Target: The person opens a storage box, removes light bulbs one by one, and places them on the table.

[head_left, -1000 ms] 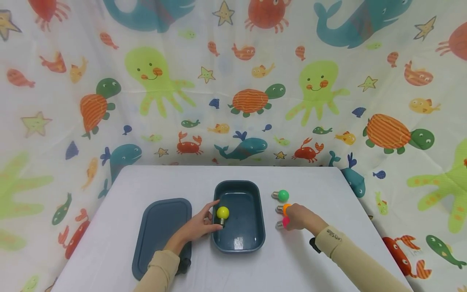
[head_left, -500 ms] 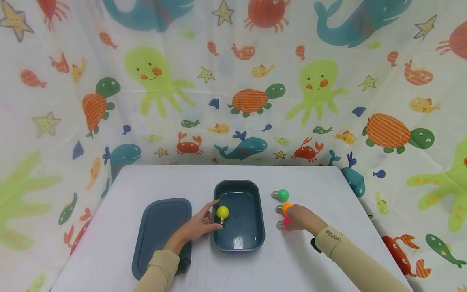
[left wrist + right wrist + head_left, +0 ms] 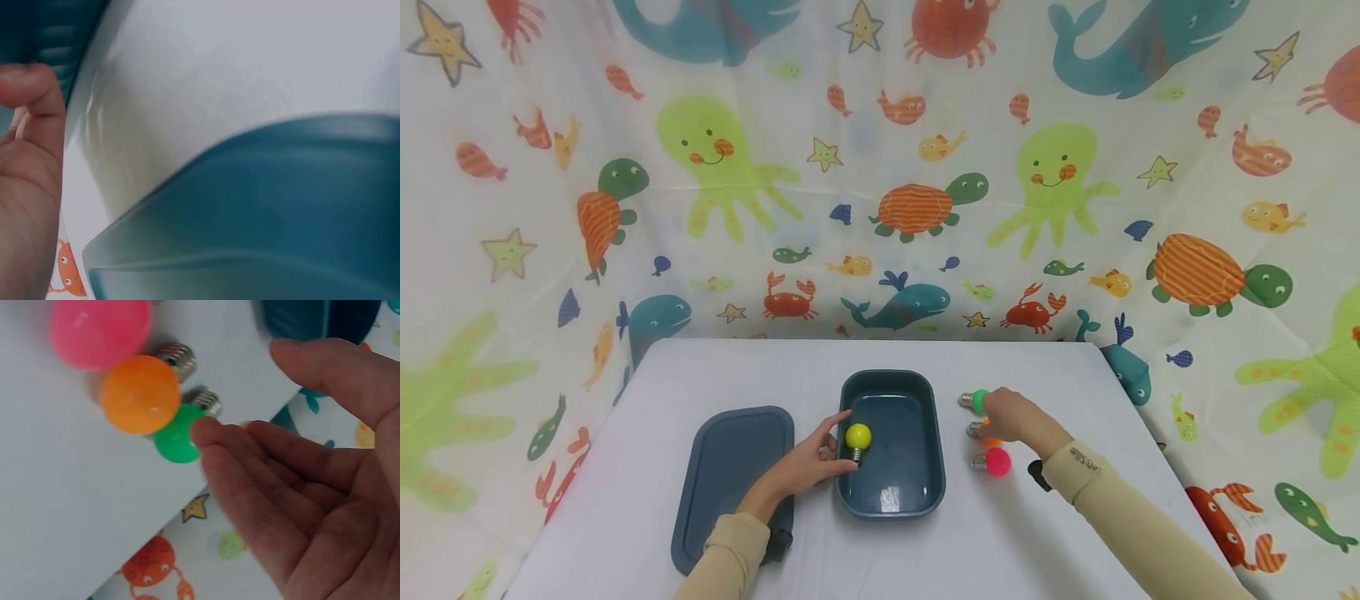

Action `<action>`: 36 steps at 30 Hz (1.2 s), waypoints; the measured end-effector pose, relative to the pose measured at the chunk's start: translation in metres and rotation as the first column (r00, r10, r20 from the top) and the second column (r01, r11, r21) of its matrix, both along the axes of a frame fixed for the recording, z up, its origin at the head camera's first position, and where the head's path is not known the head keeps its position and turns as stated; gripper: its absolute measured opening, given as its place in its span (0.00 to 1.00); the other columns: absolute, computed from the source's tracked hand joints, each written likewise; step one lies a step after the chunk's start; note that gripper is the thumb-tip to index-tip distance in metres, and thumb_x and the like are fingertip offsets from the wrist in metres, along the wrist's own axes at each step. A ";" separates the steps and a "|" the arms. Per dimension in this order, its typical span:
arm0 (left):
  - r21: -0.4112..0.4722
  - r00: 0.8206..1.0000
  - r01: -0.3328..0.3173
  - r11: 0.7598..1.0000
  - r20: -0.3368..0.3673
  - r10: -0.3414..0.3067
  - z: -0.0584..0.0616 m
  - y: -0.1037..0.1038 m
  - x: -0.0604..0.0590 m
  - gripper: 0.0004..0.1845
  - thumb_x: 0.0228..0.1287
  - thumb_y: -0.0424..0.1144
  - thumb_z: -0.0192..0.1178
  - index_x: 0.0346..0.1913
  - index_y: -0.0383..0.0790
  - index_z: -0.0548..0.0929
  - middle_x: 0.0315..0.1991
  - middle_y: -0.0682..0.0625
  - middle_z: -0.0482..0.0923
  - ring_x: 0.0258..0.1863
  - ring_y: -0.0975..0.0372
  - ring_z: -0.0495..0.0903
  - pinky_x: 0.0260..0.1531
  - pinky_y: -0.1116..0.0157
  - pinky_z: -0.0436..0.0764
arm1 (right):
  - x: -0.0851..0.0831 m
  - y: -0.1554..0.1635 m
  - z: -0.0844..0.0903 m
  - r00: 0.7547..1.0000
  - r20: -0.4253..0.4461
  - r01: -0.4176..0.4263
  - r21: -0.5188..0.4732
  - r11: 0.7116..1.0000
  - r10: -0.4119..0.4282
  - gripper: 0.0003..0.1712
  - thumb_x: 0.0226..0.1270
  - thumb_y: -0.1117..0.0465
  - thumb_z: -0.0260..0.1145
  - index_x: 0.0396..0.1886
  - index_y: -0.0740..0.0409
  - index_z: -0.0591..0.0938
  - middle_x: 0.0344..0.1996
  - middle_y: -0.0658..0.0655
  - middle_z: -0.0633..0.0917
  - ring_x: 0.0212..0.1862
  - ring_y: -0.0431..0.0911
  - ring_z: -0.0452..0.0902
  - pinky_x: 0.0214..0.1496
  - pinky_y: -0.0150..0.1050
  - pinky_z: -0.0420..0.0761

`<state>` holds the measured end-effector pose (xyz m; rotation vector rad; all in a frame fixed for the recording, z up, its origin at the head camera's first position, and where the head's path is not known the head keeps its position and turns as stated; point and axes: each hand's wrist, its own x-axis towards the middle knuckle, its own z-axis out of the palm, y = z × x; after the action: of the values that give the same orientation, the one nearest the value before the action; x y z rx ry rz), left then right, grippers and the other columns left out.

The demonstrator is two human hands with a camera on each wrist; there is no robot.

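Note:
A dark blue-grey plastic box [image 3: 910,450] stands at the middle of the table. In it, by the left wall, lies a yellow light bulb [image 3: 858,436]. My left hand [image 3: 808,462] holds the box's left side, thumb and index finger spread along the rim. To the right lie a green bulb [image 3: 178,434], an orange bulb [image 3: 140,394] and a pink bulb [image 3: 997,462], metal bases toward the box. My right hand [image 3: 1018,417] reaches over the green and orange bulbs. In the right wrist view its fingertips [image 3: 209,434] are at the green bulb, thumb well apart.
The matching lid [image 3: 726,467] lies left of the box, partly under my left forearm. A white cloth [image 3: 715,367] covers the table. Behind and beside it hangs a curtain [image 3: 850,167] printed with sea animals.
My right hand has moved away from me, from the pink and orange bulbs to the green one. The pink bulb is now uncovered. My left hand has stayed at the box.

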<state>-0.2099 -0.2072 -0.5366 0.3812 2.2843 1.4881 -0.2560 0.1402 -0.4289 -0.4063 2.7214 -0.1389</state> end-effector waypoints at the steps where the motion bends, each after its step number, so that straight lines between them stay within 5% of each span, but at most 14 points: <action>1: -0.002 1.000 0.000 1.000 -0.002 0.000 0.000 0.000 0.000 0.45 0.61 0.46 0.69 0.76 0.55 0.54 0.39 0.45 0.67 0.20 0.62 0.67 0.22 0.66 0.69 | -0.002 -0.003 0.003 1.000 -0.024 -0.015 -0.023 1.000 0.014 0.17 0.57 0.60 0.75 0.42 0.66 0.81 0.30 0.57 0.79 0.34 0.48 0.73 0.41 0.42 0.79; 6: -0.005 1.000 0.005 1.000 -0.002 -0.005 -0.001 0.000 -0.001 0.45 0.62 0.45 0.68 0.76 0.55 0.53 0.39 0.45 0.67 0.20 0.63 0.67 0.23 0.67 0.69 | -0.009 -0.023 0.010 0.986 -0.129 -0.122 -0.128 0.984 0.106 0.19 0.59 0.61 0.74 0.48 0.64 0.80 0.40 0.59 0.82 0.42 0.50 0.78 0.48 0.44 0.81; 13: -0.028 1.000 -0.026 0.999 -0.004 0.026 -0.001 0.002 0.000 0.45 0.63 0.43 0.68 0.77 0.53 0.53 0.39 0.45 0.67 0.20 0.61 0.67 0.23 0.66 0.68 | -0.010 -0.057 0.004 0.973 -0.113 -0.222 -0.189 0.957 0.203 0.26 0.60 0.61 0.73 0.57 0.61 0.76 0.50 0.57 0.79 0.50 0.48 0.77 0.55 0.44 0.78; 23: -0.023 1.000 -0.014 1.000 0.015 0.015 -0.002 0.000 -0.001 0.45 0.61 0.49 0.68 0.76 0.56 0.53 0.39 0.46 0.68 0.20 0.63 0.68 0.23 0.67 0.70 | -0.013 -0.092 -0.013 0.908 -0.124 -0.416 -0.171 0.893 0.400 0.31 0.61 0.58 0.73 0.61 0.62 0.73 0.53 0.56 0.76 0.53 0.47 0.77 0.56 0.39 0.76; 36: 0.001 1.000 -0.020 1.000 0.022 0.020 0.000 0.004 0.004 0.45 0.62 0.46 0.68 0.76 0.57 0.53 0.39 0.44 0.68 0.20 0.62 0.68 0.21 0.66 0.69 | -0.009 -0.124 -0.028 0.844 -0.151 -0.532 -0.105 0.840 0.515 0.34 0.60 0.55 0.74 0.63 0.61 0.74 0.54 0.55 0.76 0.51 0.43 0.78 0.56 0.35 0.76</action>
<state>-0.2057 -0.2027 -0.5370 0.3420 2.2759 1.4963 -0.2653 0.0162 -0.4568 -1.2206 2.6037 -0.1613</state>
